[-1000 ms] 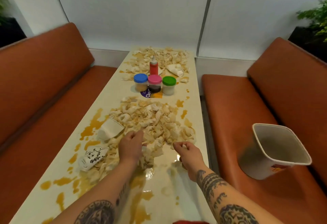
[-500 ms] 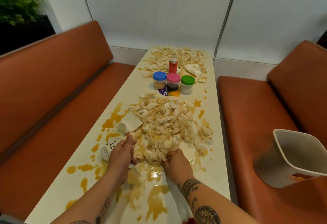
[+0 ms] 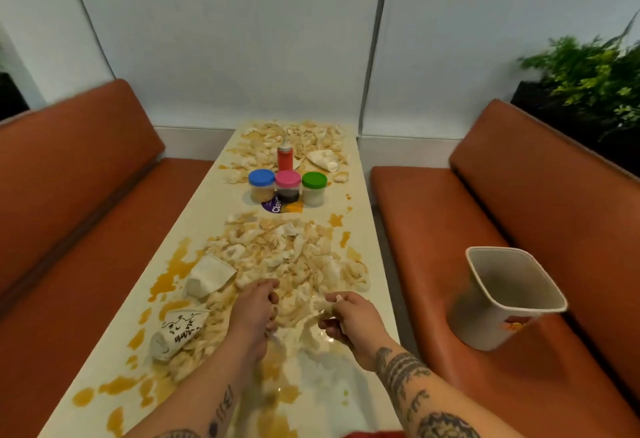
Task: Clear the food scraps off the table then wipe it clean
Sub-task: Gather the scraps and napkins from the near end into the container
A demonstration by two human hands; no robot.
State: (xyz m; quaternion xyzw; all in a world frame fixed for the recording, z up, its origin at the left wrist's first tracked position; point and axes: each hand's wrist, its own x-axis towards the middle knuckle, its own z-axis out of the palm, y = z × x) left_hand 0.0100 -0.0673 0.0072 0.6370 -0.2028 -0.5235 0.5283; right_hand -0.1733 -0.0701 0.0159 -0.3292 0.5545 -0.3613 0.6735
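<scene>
A big heap of pale, sauce-stained food scraps (image 3: pixel 287 254) covers the middle of the long cream table (image 3: pixel 367 202). A second heap of scraps (image 3: pixel 298 140) lies at the far end. Orange sauce smears (image 3: pixel 173 268) run along the left side. My left hand (image 3: pixel 254 309) sits at the near edge of the heap with fingers curled into scraps. My right hand (image 3: pixel 346 316) grips a clump of scraps just right of it. An empty white bin (image 3: pixel 502 295) stands on the right bench seat.
Two crumpled paper cups (image 3: pixel 207 276) (image 3: pixel 176 330) lie left of my hands. Three jars with blue, pink and green lids (image 3: pixel 287 188) and a red squeeze bottle (image 3: pixel 284 159) stand mid-table. Another tipped cup (image 3: pixel 323 159) lies at the far end. Orange benches (image 3: pixel 69 230) flank both sides.
Both hands stayed at the near edge of the heap gathering scraps; my right hand has lifted slightly with a clump in its fingers. The camera swung left, then back.
</scene>
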